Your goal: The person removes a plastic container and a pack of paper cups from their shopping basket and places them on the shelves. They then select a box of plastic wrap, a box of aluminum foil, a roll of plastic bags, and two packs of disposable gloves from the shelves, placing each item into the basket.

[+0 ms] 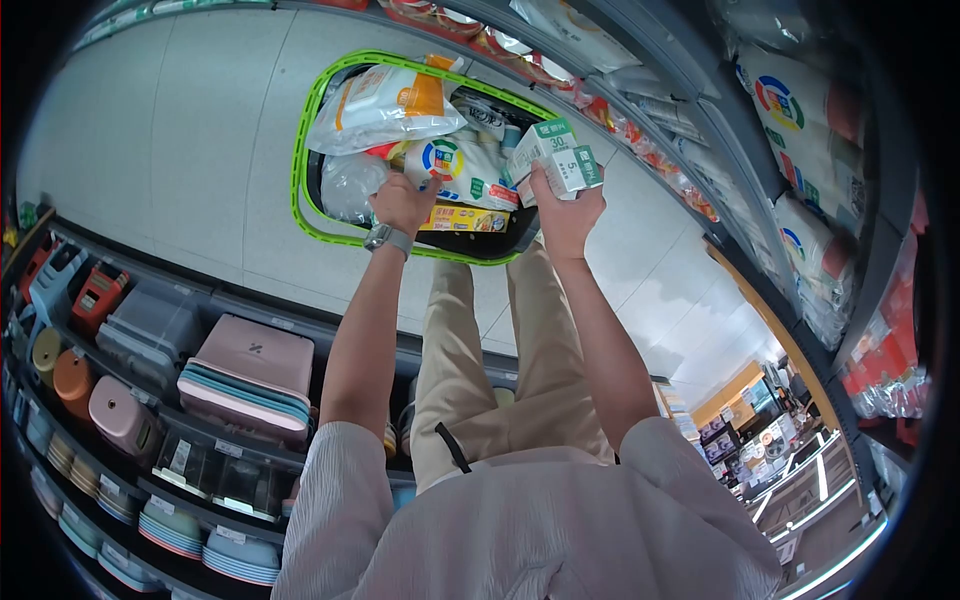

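Note:
A dark basket with a green rim (299, 180) is in front of my legs, filled with packaged goods. My right hand (572, 212) grips two green-and-white boxes (562, 160) above the basket's right side. Over the middle of the basket, my left hand (405, 203) has its fingers bent against a white package with a coloured ring logo (470, 172); whether it grips anything is unclear. A white-and-orange bag (385, 100) lies at the upper left, a clear plastic bag (350, 187) below it. Near the basket's front edge is a yellow box (466, 219).
Shelves on the left hold a pink container (260, 350), an orange jar (73, 377) and stacked plates (240, 557). Shelves on the right carry white packages (800, 110) and red packets. Pale floor tiles (200, 140) run behind the basket.

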Tool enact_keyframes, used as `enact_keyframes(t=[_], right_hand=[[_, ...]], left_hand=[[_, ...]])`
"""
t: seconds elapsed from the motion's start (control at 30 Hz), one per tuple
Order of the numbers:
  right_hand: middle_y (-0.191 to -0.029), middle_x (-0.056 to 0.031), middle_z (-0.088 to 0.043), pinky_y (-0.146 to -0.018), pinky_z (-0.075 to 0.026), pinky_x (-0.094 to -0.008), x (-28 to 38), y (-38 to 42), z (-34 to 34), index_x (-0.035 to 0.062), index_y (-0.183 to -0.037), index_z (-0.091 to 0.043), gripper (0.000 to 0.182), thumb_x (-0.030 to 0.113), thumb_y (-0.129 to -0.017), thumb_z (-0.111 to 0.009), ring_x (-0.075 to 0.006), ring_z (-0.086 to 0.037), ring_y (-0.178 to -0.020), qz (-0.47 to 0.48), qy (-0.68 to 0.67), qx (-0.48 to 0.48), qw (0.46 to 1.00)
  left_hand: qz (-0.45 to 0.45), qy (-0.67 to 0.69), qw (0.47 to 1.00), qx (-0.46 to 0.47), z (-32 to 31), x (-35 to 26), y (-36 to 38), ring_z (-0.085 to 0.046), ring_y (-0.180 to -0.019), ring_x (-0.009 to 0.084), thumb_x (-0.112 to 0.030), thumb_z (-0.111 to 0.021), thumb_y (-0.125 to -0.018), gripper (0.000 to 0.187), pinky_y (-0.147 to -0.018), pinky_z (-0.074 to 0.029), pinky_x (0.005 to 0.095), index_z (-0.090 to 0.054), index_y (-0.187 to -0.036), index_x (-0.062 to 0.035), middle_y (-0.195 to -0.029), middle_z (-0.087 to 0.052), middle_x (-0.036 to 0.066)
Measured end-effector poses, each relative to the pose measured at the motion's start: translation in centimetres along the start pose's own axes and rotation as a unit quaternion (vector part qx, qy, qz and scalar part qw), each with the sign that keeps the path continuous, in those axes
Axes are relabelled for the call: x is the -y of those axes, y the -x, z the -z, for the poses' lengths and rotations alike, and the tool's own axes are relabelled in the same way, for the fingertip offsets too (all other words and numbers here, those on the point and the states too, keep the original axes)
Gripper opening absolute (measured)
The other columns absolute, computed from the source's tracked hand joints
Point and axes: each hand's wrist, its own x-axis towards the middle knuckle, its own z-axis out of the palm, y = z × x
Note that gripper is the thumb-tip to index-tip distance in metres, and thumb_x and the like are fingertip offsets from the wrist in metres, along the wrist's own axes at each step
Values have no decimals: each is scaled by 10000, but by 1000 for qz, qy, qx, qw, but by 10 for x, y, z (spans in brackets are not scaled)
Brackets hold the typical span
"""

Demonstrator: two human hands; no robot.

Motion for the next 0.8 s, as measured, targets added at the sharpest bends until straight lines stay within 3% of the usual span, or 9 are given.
enact_keyframes(t=[0.17,0.27,0.33,0.47,0.53,0.67,0.73,0.8], right_hand=[[-889,-154,-744,-734,-575,-334,2,-1,2,-17,-1024,-599,418,181,-753,-848,-234,-752,-804,-3,15,-4,1000],[-894,-155,-744,-736,-574,-339,0,-4,3,-16,-1024,-597,421,182,-751,-849,-244,-753,-809,24,44,-14,999],[-893,-157,-744,-735,-574,-342,10,-9,1,-15,-1025,-597,421,182,-751,-848,-251,-754,-813,10,40,-17,999],[-893,-163,-742,-737,-574,-349,15,-21,-4,-14,-1027,-596,423,189,-750,-844,-273,-756,-825,30,54,-26,998],[-891,-165,-743,-733,-574,-350,16,-26,-9,-14,-1027,-596,427,193,-748,-845,-277,-756,-825,33,43,-27,998],[-888,-166,-745,-721,-577,-355,11,-33,-17,-13,-1022,-598,437,205,-740,-849,-288,-757,-821,55,30,-21,998],[-888,-167,-745,-717,-579,-357,6,-35,-21,-14,-1024,-599,440,208,-737,-850,-292,-757,-818,59,42,-18,997],[-887,-168,-746,-714,-581,-359,3,-35,-20,-14,-1026,-601,444,210,-735,-851,-295,-757,-814,65,54,-15,996]], left_hand=[[-24,45,999,-6,-2,11,-4,-690,-1028,400,-694,-747,-709,832,-897,-533,448,-652,-1070,50,-1063,-711,262],[-45,5,998,53,11,5,1,-650,-1090,388,-691,-752,-696,856,-963,-479,450,-647,-1108,52,-1042,-726,220],[-61,-1,996,66,15,1,4,-641,-1081,387,-692,-764,-671,786,-963,-477,445,-704,-993,22,-1010,-732,213],[-112,-24,993,42,22,-5,15,-643,-1065,417,-684,-768,-672,780,-976,-486,466,-709,-977,31,-992,-734,213],[-133,-38,990,-40,19,-11,21,-639,-999,425,-654,-768,-667,717,-948,-485,473,-719,-893,25,-928,-734,213],[-149,0,985,-86,18,-31,41,-630,-922,407,-599,-770,-658,647,-894,-477,473,-702,-802,29,-873,-724,215],[-151,-31,963,-223,8,-45,47,-610,-882,368,-549,-763,-652,592,-836,-451,449,-689,-760,28,-812,-703,200],[-146,-50,959,-237,9,-60,55,-599,-878,356,-542,-756,-659,579,-831,-439,444,-686,-751,25,-793,-692,187]])
